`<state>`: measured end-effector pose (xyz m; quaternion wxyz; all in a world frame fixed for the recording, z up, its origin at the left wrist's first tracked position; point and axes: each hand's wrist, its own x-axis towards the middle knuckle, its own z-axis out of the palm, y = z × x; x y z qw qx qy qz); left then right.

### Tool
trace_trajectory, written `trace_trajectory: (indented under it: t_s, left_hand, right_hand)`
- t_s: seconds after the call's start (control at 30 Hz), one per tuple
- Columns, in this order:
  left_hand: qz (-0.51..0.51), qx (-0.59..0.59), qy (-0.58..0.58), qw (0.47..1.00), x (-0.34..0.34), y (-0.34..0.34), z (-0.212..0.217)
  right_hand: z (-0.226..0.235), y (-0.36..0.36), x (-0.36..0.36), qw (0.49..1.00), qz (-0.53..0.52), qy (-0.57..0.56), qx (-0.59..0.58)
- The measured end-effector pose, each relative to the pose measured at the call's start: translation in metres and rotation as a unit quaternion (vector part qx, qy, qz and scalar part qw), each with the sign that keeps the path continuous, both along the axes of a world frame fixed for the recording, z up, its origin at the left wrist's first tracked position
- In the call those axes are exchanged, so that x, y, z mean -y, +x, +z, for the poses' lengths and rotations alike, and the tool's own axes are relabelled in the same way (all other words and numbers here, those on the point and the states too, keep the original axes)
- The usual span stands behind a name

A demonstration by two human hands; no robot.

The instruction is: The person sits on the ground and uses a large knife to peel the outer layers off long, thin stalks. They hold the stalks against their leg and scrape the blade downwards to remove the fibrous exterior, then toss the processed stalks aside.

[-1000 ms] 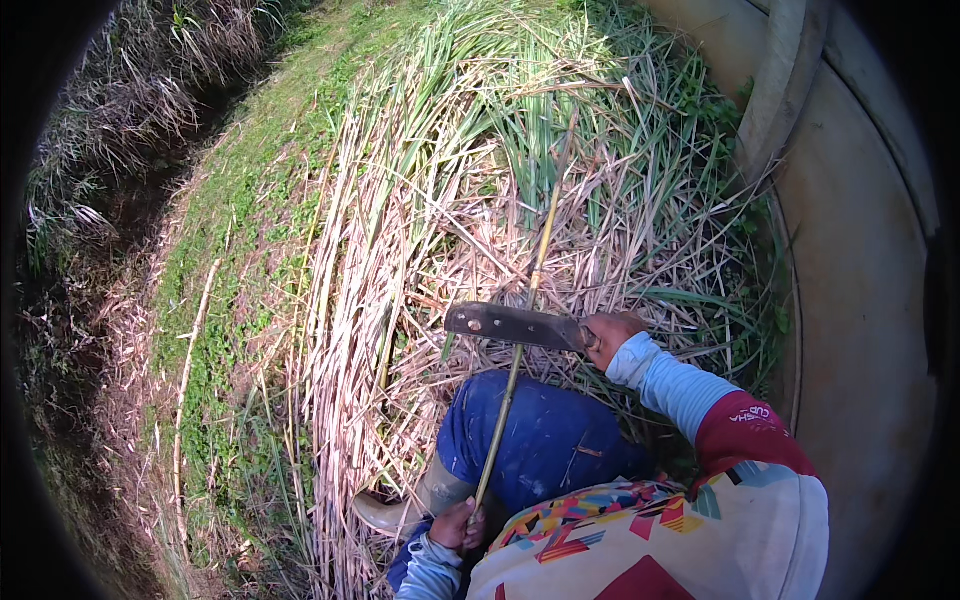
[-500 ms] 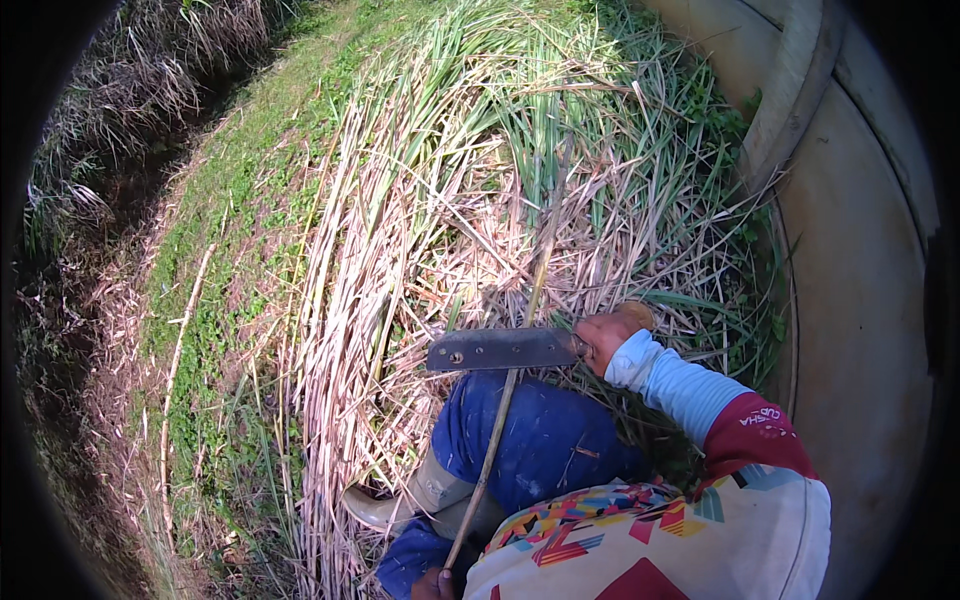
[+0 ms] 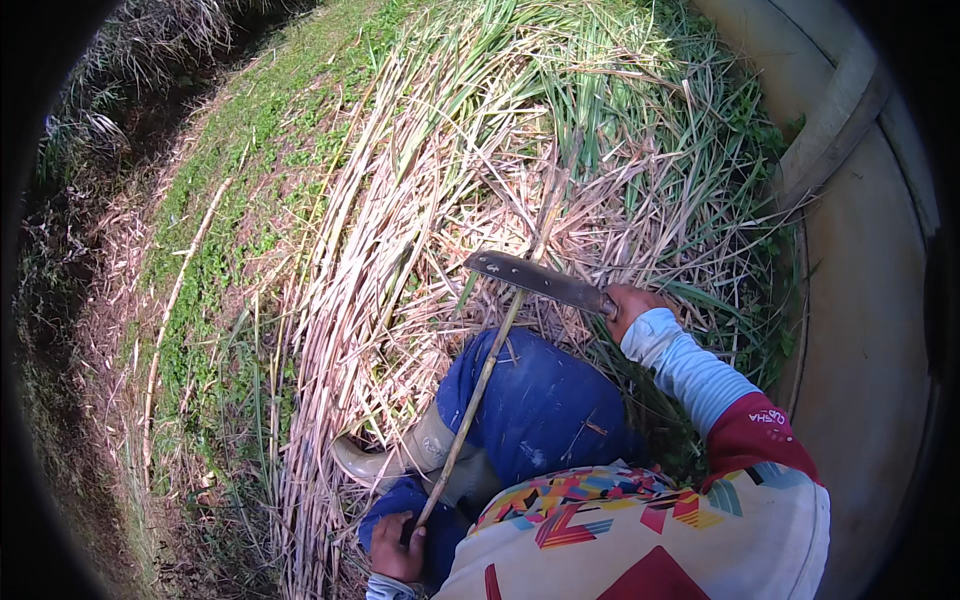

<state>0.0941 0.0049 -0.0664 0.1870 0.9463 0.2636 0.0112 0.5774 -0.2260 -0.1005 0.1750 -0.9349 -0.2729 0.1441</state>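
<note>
A: Where are the hands?
B: Well apart. Right hand (image 3: 637, 307) is wrapped around the handle of a machete (image 3: 540, 281). Left hand (image 3: 397, 547) sits at the lower end of a thin stalk (image 3: 478, 395), fingers curled. We can't tell if it's gripping or only touching.
A: And the stalk?
B: Slanting from the left hand up past the blue-clad knee (image 3: 550, 400), under the blade from our view, far end over the heap of dry and green leaves (image 3: 345, 300).
A: Why that layout?
B: We'd judge the left hand and knee keep it steady. Hand at the near end leaves good clearance from the blade. Blade lies crosswise, so it spans the stalk. Contact: we can't tell.
A: Containers?
B: None we can identify. Rubber boot (image 3: 430, 442) has a leg in it, if we count that. The curved tan surface (image 3: 865, 300) on the right could be a tank side or a wall; we see no opening or contents.
</note>
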Motion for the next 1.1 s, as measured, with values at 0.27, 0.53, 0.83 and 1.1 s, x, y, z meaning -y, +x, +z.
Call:
trace_trajectory:
  t_s: [0.27,0.53,0.83,1.1]
  left_hand:
    - [0.03,0.043,-0.208,0.977,0.008,0.155,-0.027]
    - [0.102,0.003,-0.35,0.931,0.002,0.173,-0.037]
    - [0.123,0.031,-0.262,0.957,0.021,0.153,-0.033]
    - [0.148,0.002,-0.364,0.92,0.031,0.141,-0.045]
  right_hand:
    - [0.016,-0.037,-0.012,0.998,0.055,0.011,0.002]
    - [0.016,-0.062,0.001,0.976,0.157,0.125,0.084]
    - [0.02,-0.012,0.01,0.996,0.028,0.009,0.078]
    - [0.025,-0.024,0.021,0.997,0.074,-0.013,0.027]
